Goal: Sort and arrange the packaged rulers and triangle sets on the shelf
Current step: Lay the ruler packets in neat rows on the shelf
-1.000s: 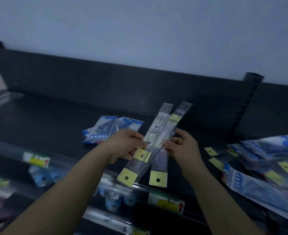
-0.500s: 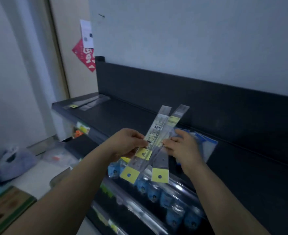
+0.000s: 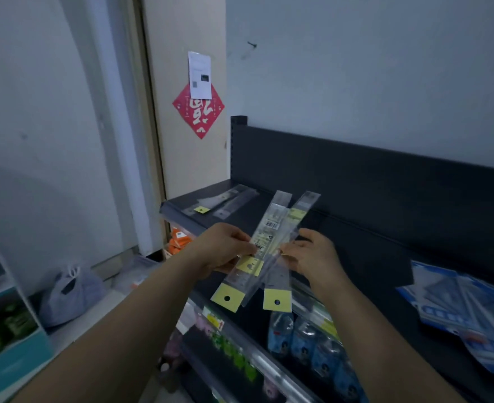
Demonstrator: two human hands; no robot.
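Both my hands hold a small fan of packaged rulers (image 3: 270, 237), clear sleeves with yellow hang tabs, above the black shelf (image 3: 365, 245). My left hand (image 3: 225, 247) pinches them from the left and my right hand (image 3: 312, 254) grips them from the right. Two more packaged rulers (image 3: 222, 201) lie flat at the shelf's far left end. A pile of blue triangle-set packages (image 3: 467, 312) lies on the shelf at the right.
The shelf's dark back panel (image 3: 385, 175) rises behind the rulers. Lower shelves hold blue-packaged goods (image 3: 307, 341) and price tags. A door with a red paper sign (image 3: 198, 110) is to the left. A plastic bag (image 3: 71, 292) sits on the floor.
My view has swung to the left along the shelf; the triangle-set pile now sits at the right and the shelf's left end has come into sight. Both hands keep holding the rulers.
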